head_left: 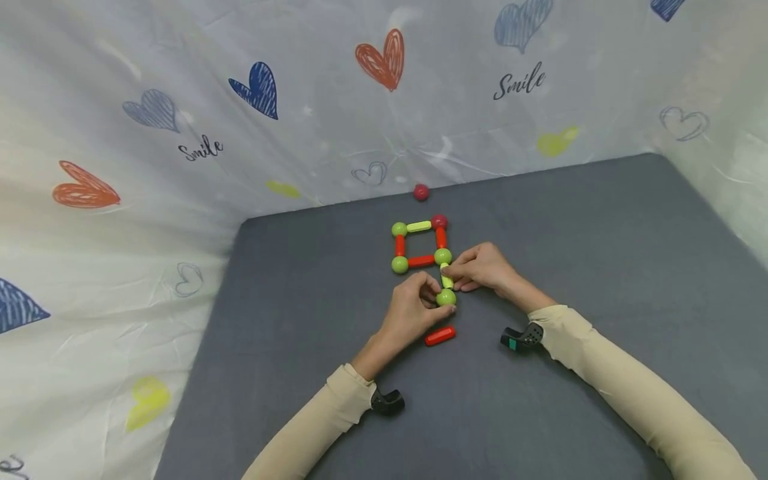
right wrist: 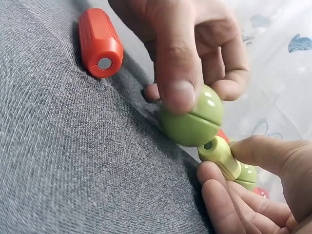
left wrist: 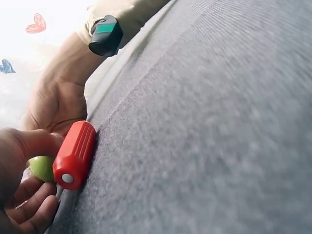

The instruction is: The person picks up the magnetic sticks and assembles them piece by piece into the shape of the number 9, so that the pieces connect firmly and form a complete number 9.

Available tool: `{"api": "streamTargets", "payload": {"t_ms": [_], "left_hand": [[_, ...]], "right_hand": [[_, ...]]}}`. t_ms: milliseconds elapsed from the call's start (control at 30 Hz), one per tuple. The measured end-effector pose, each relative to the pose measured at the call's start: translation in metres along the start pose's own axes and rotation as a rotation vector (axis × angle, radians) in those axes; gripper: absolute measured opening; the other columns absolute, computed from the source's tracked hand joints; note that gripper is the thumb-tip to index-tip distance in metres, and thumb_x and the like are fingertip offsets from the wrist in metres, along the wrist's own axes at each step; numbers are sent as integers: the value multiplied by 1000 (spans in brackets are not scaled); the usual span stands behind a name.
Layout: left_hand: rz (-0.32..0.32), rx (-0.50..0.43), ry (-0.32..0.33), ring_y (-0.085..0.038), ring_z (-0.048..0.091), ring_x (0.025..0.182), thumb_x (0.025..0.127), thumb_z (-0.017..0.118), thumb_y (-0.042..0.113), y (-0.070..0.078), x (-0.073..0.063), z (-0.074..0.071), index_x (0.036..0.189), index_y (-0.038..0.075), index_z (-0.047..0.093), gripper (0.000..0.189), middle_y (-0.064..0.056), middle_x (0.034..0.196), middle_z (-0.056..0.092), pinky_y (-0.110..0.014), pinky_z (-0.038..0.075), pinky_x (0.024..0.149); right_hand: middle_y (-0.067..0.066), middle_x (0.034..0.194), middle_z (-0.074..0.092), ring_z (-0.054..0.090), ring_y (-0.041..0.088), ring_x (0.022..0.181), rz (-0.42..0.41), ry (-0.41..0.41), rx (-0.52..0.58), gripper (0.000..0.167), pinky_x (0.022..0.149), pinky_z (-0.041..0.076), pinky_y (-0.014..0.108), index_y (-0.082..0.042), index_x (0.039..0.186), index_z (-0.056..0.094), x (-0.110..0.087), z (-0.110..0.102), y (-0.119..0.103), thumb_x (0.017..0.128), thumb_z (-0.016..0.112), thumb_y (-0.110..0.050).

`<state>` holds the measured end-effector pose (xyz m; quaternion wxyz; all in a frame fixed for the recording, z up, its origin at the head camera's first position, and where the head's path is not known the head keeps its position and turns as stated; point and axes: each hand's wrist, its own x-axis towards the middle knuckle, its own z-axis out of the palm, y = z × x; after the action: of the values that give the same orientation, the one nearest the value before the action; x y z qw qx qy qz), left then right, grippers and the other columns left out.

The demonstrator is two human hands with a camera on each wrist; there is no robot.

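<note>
My left hand (head_left: 410, 308) pinches a green ball (head_left: 446, 298) between thumb and fingers. Just above it, my right hand (head_left: 485, 269) pinches a yellow-green magnetic rod (head_left: 447, 275). In the right wrist view the rod (right wrist: 220, 157) points its near end at the green ball (right wrist: 192, 117); whether they touch I cannot tell. The rod's far end meets another green ball (head_left: 443, 257), the near right corner of a square of rods and balls. Below my left hand a loose red rod (head_left: 441, 335) lies on the cloth, its metal tip showing in the left wrist view.
The square has red rods (head_left: 421, 261), one yellow-green rod (head_left: 419, 227), green balls (head_left: 399, 265) and a red ball (head_left: 439, 222). A separate red ball (head_left: 421, 192) sits at the far edge of the grey table (head_left: 288, 320). Behind hangs a heart-printed curtain (head_left: 324, 127).
</note>
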<state>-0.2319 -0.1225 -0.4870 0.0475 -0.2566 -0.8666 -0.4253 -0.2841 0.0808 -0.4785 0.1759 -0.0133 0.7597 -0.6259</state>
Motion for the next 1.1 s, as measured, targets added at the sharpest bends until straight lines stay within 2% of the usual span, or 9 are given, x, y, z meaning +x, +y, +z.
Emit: {"api": "streamTargets", "payload": {"t_ms": [200,433,733,833,900,1000,1100], "left_hand": [[17,60,29,-6,60,73,76,91,22,-3,0,5,82,13,60,33,3,82,56,-17,51,65],[20,102,39,-4,58,71,76,90,28,-3,0,6,81,15,60,33,4,80,56,-18,49,64],[22,46,38,-6,61,71,78,89,25,-4,-2,7,82,13,62,29,2,81,57,-17,50,64],[13,42,37,-7,60,70,79,88,25,-5,-1,7,82,13,63,28,2,82,58,-16,50,63],[13,40,32,-7,59,69,79,88,24,-5,-1,7,82,14,62,28,2,82,58,-16,50,63],[16,27,25,-8,59,70,79,88,22,-6,1,5,83,13,63,28,2,83,58,-16,50,63],[32,6,26,-10,61,71,78,89,19,-7,2,3,84,11,64,26,1,84,59,-17,51,64]], "right_hand": [[12,81,73,72,20,68,3,1,-22,26,61,59,34,3,97,77,0,3,-2,84,83,-19],[12,82,74,72,20,68,12,1,-20,28,62,59,33,3,99,77,1,5,-2,84,83,-20],[13,86,74,72,19,71,2,4,35,32,66,60,34,6,104,74,-2,2,7,87,80,-20],[17,90,74,73,23,75,-53,-9,53,32,68,60,36,8,107,72,-7,0,10,90,77,-19],[19,91,74,73,26,77,-121,-10,35,29,67,60,38,7,107,72,-12,-2,12,91,76,-18],[18,90,73,73,28,76,-243,-9,-48,23,65,60,38,2,105,74,-24,-3,11,92,75,-17],[10,90,74,72,24,74,-354,-3,-182,19,62,59,34,-4,104,76,-35,-1,11,91,77,-18]]}}
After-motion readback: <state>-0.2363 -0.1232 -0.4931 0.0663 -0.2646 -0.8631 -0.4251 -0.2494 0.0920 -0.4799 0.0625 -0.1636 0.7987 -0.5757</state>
